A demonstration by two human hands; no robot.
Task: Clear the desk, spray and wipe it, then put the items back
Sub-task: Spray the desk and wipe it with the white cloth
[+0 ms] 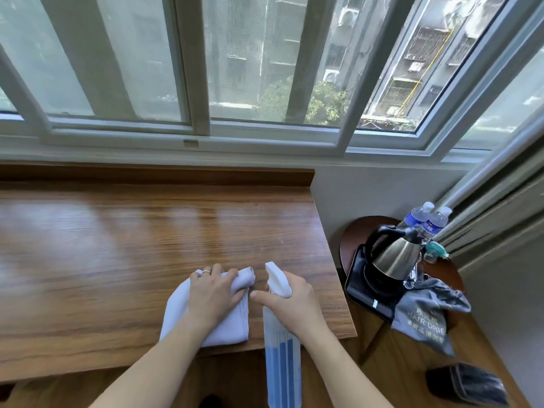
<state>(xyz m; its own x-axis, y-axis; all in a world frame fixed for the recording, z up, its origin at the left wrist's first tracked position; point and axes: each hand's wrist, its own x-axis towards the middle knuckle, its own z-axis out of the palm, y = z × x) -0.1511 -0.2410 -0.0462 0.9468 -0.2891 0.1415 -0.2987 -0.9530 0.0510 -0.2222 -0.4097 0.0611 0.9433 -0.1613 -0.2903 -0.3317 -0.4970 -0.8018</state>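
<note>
A wooden desk stretches under the window, its top bare except near the front right corner. There a folded white cloth lies flat, and my left hand rests on its far end with fingers curled over the fold. My right hand grips a spray bottle by the neck. Its white nozzle points away over the desk, and its clear body with blue stripes hangs below the desk's front edge.
To the right of the desk stands a low round table. It carries a steel kettle on a black tray, two water bottles and a grey hair-dryer bag. A dark object lies on the floor.
</note>
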